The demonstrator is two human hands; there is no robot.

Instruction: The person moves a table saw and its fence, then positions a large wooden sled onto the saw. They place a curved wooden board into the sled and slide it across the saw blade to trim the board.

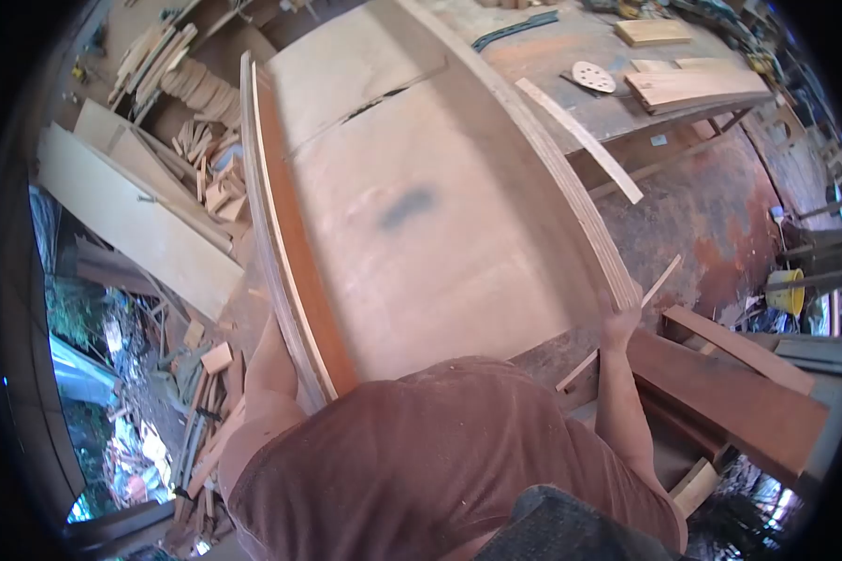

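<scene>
A large open wooden cabinet carcass (pixel 421 262) lies in front of my body, with a pale plywood back and two raised side panels. A dark smudge marks the plywood, and a dark gap crosses it farther up. My right hand (pixel 619 323) is closed round the near end of the right side panel (pixel 571 178), slightly blurred. Along the left side panel (pixel 276 224) runs a reddish-brown inner face. My left forearm (pixel 273 365) reaches up against the outside of that panel, which hides the fingers of my left hand.
To the right, a workbench (pixel 571 37) holds boards (pixel 692 89) and a sanding disc (pixel 593 77). A thin strip (pixel 580 140) juts off it. Brown boards (pixel 730 402) lie at lower right, near a yellow bucket (pixel 785 292). Leaning panels (pixel 140 220) and offcuts (pixel 223 192) crowd the left.
</scene>
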